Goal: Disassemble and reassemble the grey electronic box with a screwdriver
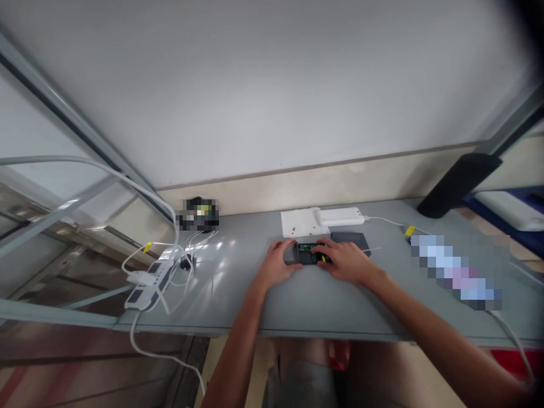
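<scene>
On the grey table lies a dark, open device housing (pixel 306 257) with a green circuit board showing inside it. My left hand (pixel 278 263) grips the housing's left end, thumb at the near edge and fingers at the far edge. Over the right part rests my right hand (pixel 342 259), its bent fingers at the board and a small yellow part between them. Behind my right hand is a dark grey flat piece (pixel 355 240), partly covered. A white sheet (pixel 297 222) with several tiny dark bits on it lies just beyond the housing.
A white bar-shaped device (pixel 340 216) with a cable lies behind. At left are a power strip (pixel 148 286), loose white cables and a blurred dark object (pixel 198 215). To the right stand a black cylinder (pixel 459 184) and a pixelated object (pixel 459 272). Metal posts frame the table (pixel 238 306).
</scene>
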`<state>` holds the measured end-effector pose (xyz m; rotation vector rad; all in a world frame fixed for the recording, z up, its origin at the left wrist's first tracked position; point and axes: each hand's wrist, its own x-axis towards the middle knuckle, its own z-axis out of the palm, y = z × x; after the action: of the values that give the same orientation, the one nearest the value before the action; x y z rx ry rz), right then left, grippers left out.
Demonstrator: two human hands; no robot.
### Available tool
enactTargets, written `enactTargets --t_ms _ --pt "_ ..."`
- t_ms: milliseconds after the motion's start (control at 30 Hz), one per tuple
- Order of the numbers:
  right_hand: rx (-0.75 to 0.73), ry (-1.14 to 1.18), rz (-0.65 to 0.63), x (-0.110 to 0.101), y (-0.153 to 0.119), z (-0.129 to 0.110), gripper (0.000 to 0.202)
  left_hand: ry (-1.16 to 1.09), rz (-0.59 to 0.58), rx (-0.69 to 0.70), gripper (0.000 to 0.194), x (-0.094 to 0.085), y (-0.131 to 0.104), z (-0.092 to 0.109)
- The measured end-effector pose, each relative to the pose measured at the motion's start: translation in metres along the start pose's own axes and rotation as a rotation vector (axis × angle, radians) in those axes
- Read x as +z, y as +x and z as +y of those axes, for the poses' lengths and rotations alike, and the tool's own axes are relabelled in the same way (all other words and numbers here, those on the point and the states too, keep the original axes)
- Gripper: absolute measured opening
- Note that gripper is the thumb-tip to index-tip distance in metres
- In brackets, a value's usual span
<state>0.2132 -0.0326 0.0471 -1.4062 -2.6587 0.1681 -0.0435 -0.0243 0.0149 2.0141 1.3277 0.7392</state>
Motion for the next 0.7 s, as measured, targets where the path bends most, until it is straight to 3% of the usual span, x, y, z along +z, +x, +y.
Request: enactTargets --t_ms 333,433,533,633,700 --pt "0.009 0.027 -0.003 0.002 -0.002 0.002 0.035 0.02 0.008 0.002 0.075 0.0 0.0 0.001" --pt "0.024 0.06 0.05 -0.005 -0.004 0.001 0.039 0.024 0.009 0.002 0.074 0.001 0.0 0.0" --pt "0.081 0.151 0.257 -0.022 -0.003 0.004 0.043 0.028 0.01 -0.008 0.075 0.001 -0.001 0.0" --pt "0.136 0.291 0.608 -0.04 0.002 0.012 0.038 0.027 0.009 0.006 0.072 0.0 -0.002 0.002" --pt "0.256 0.329 0.853 -0.046 0.007 0.018 0.037 0.029 0.006 0.013 0.069 -0.001 -0.002 0.003"
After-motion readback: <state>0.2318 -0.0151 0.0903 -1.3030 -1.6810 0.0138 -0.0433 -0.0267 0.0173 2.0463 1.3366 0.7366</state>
